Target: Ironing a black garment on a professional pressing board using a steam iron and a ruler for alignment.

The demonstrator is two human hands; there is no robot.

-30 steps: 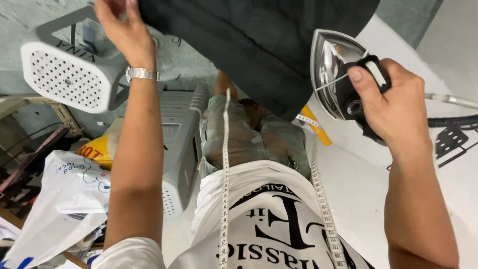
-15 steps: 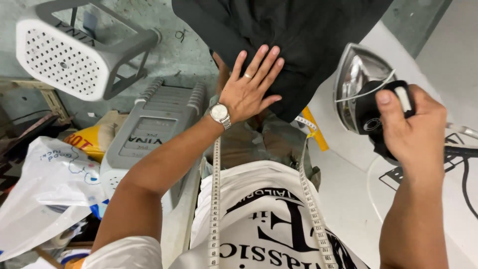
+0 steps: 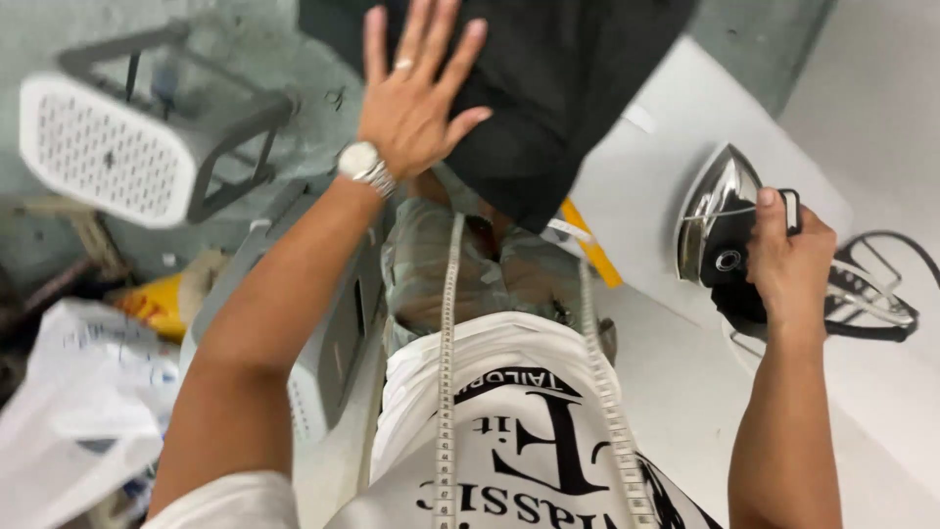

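The left hand [image 3: 416,98], fingers spread flat at 12 o'clock, smooths the black garment [image 3: 558,88]; the right hand [image 3: 788,260] (3 o'clock) grips the iron [image 3: 720,220] upright, clear of the cloth.

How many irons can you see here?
1. The iron is at the right, tipped up on the white board, with the right hand gripping its handle. Others may lie out of view.

White perforated stool [image 3: 103,157], white plastic bag [image 3: 73,411], yellow packet [image 3: 152,304].
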